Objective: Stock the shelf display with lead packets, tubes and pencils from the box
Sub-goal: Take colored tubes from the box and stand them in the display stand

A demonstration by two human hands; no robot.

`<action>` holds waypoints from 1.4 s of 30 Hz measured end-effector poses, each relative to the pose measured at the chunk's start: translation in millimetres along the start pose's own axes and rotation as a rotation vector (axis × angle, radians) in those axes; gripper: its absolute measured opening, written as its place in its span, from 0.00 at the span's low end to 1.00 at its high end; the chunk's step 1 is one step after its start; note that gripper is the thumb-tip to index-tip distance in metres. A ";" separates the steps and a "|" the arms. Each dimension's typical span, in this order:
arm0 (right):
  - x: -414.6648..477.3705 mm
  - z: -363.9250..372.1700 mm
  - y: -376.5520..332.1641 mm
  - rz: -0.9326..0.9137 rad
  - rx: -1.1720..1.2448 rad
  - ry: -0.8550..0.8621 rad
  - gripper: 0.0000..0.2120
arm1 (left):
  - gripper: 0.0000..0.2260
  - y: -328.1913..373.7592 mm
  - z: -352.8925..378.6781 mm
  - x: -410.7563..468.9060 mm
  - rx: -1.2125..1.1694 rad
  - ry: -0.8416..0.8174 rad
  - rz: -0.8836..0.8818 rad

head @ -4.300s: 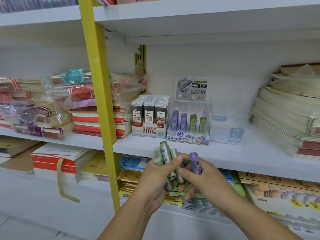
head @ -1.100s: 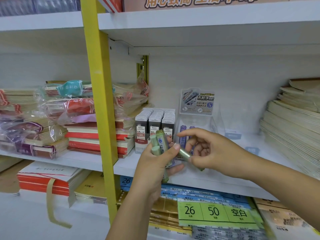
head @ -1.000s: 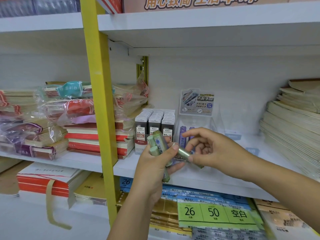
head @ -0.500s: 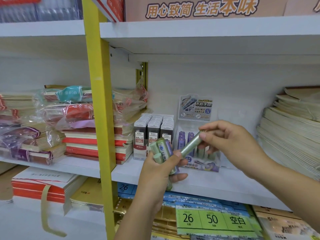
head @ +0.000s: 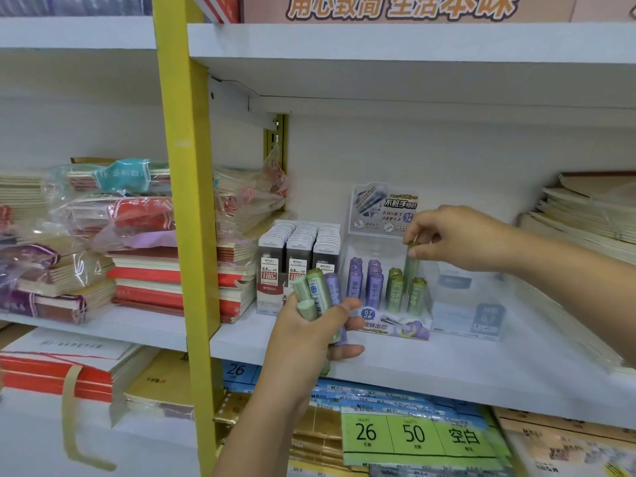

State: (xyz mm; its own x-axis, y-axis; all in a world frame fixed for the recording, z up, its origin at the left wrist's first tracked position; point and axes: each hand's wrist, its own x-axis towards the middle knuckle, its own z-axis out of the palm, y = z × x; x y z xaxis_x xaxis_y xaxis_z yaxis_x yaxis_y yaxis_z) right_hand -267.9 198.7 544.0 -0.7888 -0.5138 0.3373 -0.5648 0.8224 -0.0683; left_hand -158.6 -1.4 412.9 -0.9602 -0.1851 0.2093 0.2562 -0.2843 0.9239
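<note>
So, the left hand (head: 309,335) is seen clenched round a bunch of tubes (head: 318,294), mostly pale green with one purple tucked in on the 3 o'clock side. They're all held roughly upright in front of the shelf edge. The right hand (head: 457,239) is stretched in from 3 o'clock, and a single green tube (head: 411,266) is pinched by its top end between thumb and fingertips. That tube is held upright with its lower end down inside the clear display tray (head: 395,327), at the back of the green rows. Whether its bottom is touching the tray floor can't be told, since it's hidden behind the tubes in front.

In the tray, purple tubes (head: 373,287) are lined up on the 9 o'clock half and green tubes (head: 394,294) on the 3 o'clock half, all stood on end. A printed header card (head: 382,208) is stuck up at the tray's 12 o'clock. Just beside the tray at 9 o'clock, a box of dark lead packets (head: 297,249) is parked, three rows wide, partly covered by the left hand's bundle. At the tray's 3 o'clock a second clear display (head: 464,304) with a blue label is set close by.

Everything is carried by a white shelf (head: 481,366). A yellow upright (head: 186,201) is planted at 9 o'clock of the packets, with wrapped notebook stacks (head: 148,277) piled around it. More pale stacks (head: 585,218) are heaped at far 3 o'clock. A green price strip (head: 413,435) marked 26 and 50 is seen on the level below, at 6 o'clock.
</note>
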 end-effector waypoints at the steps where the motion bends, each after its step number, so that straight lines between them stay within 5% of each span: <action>1: -1.1 2.3 0.3 -0.002 0.010 -0.017 0.08 | 0.12 -0.1 -0.5 0.0 -0.002 0.004 0.000; 25: -4.4 2.1 11.2 -0.068 -0.025 -0.047 0.08 | 0.24 -2.2 -0.2 -0.7 -0.045 0.013 -0.051; 30: -2.0 -0.6 9.1 -0.070 -0.003 -0.077 0.07 | 0.17 -3.1 -1.3 -0.5 -0.034 0.011 -0.059; 42: -2.6 10.9 12.0 -0.088 -0.181 -0.031 0.03 | 0.19 -1.5 -1.6 -2.3 -0.052 0.002 -0.072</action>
State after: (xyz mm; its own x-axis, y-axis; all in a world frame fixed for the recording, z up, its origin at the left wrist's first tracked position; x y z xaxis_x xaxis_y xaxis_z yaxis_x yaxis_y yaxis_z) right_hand -275.3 207.2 532.0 -0.7471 -0.5904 0.3053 -0.5811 0.8032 0.1311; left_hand -156.6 -2.1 410.5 -0.9762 -0.1641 0.1419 0.1915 -0.3450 0.9189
